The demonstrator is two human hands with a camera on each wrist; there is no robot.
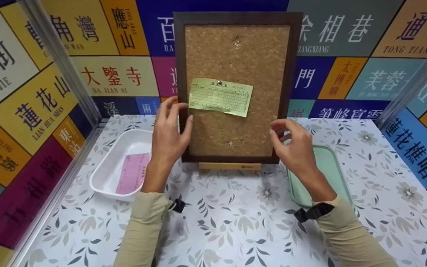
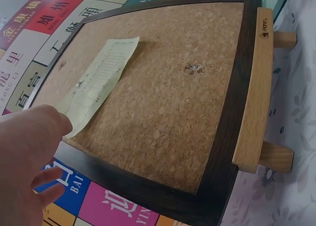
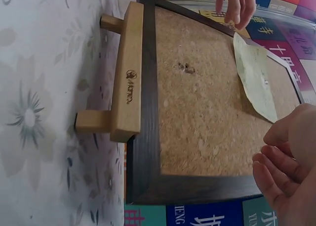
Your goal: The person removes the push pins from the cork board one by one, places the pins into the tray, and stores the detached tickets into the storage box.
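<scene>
Floral tabletop [image 1: 221,222], left hand [image 1: 169,135] and right hand [image 1: 295,148] flanking corkboard [image 1: 235,66] edges, fingers loosely parted

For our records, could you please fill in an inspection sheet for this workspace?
Surface: white tablecloth with a grey leaf and flower print.
Job's things: green slip fastened near its top edge, hanging slightly tilted on the dark-framed cork board; board upright on a wooden stand.
Clutter: white tray at left, with a pink slip inside; mint-green tray at right, partly hidden.
Grips: left grip at the board's left edge, contact unclear; right grip near its lower right, holding nothing visible.
Cables: nothing seen.
Surroundings: printed walls in coloured panels.
</scene>
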